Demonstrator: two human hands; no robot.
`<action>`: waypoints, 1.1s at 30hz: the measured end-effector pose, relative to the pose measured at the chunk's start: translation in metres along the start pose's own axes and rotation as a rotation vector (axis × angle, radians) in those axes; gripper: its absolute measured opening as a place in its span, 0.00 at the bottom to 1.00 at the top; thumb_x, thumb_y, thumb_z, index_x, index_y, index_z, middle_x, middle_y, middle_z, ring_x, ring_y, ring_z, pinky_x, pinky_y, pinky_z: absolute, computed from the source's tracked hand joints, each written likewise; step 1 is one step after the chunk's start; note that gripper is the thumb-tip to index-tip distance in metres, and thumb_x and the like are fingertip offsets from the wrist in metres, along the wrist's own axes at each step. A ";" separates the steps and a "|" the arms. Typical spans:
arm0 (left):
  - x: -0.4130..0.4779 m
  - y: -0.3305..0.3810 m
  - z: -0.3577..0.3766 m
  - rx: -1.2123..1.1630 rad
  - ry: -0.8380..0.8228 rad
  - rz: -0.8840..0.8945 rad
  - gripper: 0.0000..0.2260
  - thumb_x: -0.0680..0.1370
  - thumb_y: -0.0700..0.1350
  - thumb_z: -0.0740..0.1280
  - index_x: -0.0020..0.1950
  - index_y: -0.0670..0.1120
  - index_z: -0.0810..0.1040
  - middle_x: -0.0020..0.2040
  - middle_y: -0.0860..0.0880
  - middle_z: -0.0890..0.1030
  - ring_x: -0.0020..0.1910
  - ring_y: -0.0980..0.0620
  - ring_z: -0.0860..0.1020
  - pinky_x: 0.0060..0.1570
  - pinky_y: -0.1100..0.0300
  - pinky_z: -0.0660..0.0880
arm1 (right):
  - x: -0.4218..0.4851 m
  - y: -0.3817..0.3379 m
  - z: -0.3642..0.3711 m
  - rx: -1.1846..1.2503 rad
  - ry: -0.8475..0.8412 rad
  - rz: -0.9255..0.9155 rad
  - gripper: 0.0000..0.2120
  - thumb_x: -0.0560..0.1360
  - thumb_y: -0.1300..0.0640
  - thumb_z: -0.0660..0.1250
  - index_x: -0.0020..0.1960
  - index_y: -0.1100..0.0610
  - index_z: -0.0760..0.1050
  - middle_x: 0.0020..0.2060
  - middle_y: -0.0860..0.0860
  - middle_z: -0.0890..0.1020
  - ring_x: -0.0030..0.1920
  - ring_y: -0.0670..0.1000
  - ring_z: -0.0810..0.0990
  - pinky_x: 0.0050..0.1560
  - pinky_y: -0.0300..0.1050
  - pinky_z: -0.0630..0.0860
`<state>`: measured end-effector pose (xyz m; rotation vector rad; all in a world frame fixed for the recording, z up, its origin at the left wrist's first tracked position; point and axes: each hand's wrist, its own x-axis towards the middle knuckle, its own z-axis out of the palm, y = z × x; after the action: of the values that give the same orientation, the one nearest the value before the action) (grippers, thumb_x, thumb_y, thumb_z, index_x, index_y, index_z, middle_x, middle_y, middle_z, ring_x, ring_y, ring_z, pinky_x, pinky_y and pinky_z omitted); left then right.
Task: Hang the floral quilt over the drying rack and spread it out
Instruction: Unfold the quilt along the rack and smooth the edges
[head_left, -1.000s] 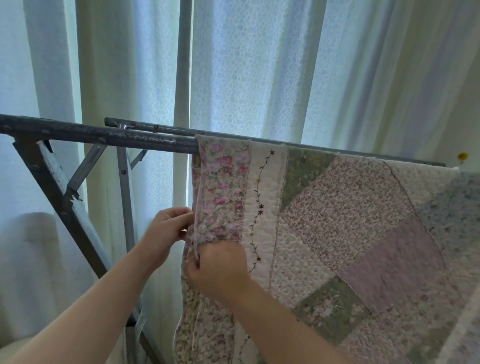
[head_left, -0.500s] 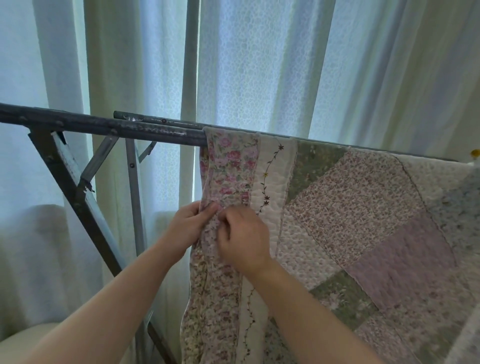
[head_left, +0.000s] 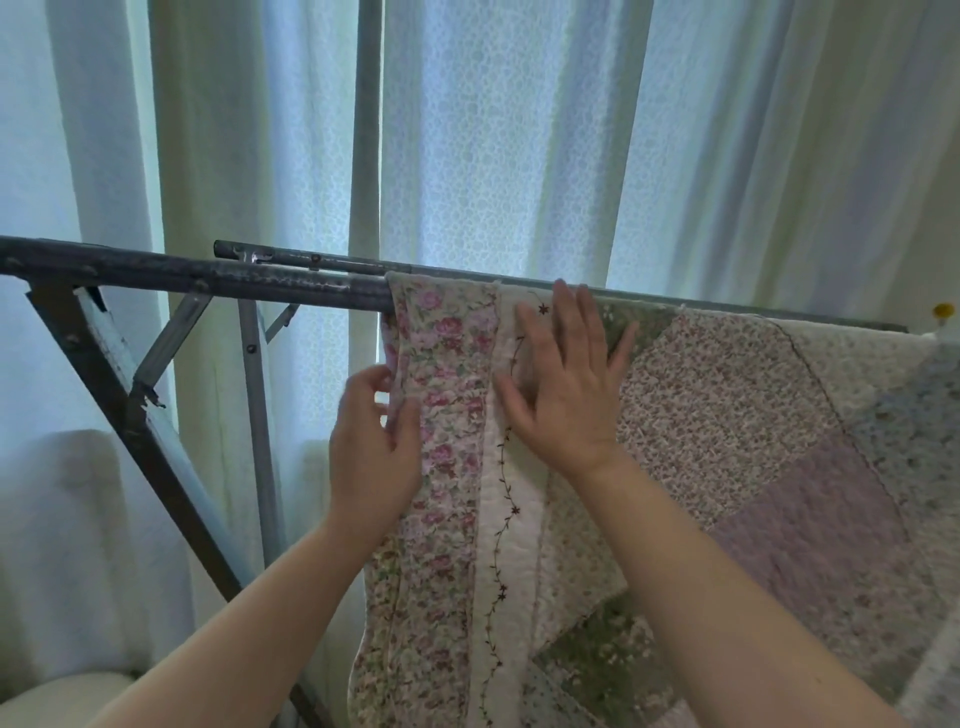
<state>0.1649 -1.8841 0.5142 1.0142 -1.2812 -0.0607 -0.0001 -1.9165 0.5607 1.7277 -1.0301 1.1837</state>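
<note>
Floral quilt (head_left: 727, 415) hangs draped over the drying rack (head_left: 197, 275) top bar. Left grip (head_left: 374, 452) pinches its left edge; right grip (head_left: 566, 384) lies wide, fingers spread flat on the fabric.

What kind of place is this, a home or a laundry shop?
Most likely a room in a home, beside a window. Daylight comes through sheer white curtains, and a worn metal drying rack stands before them with the floral quilt hung over it.

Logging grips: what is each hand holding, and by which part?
Left hand pinches the patchwork floral quilt by its left edge; right hand rests flat on it, holding nothing.
</note>
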 end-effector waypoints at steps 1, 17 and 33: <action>0.005 0.007 -0.001 0.069 0.048 0.129 0.13 0.75 0.40 0.65 0.59 0.44 0.68 0.53 0.49 0.74 0.48 0.55 0.73 0.48 0.59 0.70 | 0.005 0.006 -0.001 -0.012 -0.020 0.005 0.28 0.72 0.46 0.65 0.68 0.56 0.67 0.68 0.60 0.68 0.70 0.58 0.60 0.65 0.70 0.45; 0.040 0.070 0.061 0.813 -0.044 0.651 0.18 0.76 0.49 0.60 0.63 0.45 0.74 0.60 0.43 0.78 0.64 0.40 0.71 0.65 0.33 0.56 | 0.016 0.103 -0.030 0.003 -0.082 -0.087 0.26 0.72 0.41 0.61 0.60 0.59 0.74 0.49 0.57 0.80 0.49 0.58 0.77 0.55 0.55 0.68; 0.020 0.135 0.171 0.767 -0.124 0.649 0.17 0.72 0.54 0.62 0.55 0.47 0.79 0.46 0.47 0.82 0.45 0.44 0.77 0.51 0.46 0.68 | -0.010 0.230 -0.059 -0.003 -0.114 -0.094 0.28 0.71 0.37 0.62 0.58 0.59 0.75 0.46 0.55 0.80 0.46 0.57 0.77 0.47 0.51 0.67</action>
<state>-0.0303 -1.9163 0.6061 1.1794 -1.7432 0.9378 -0.2329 -1.9442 0.6028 1.8387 -1.0060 1.0342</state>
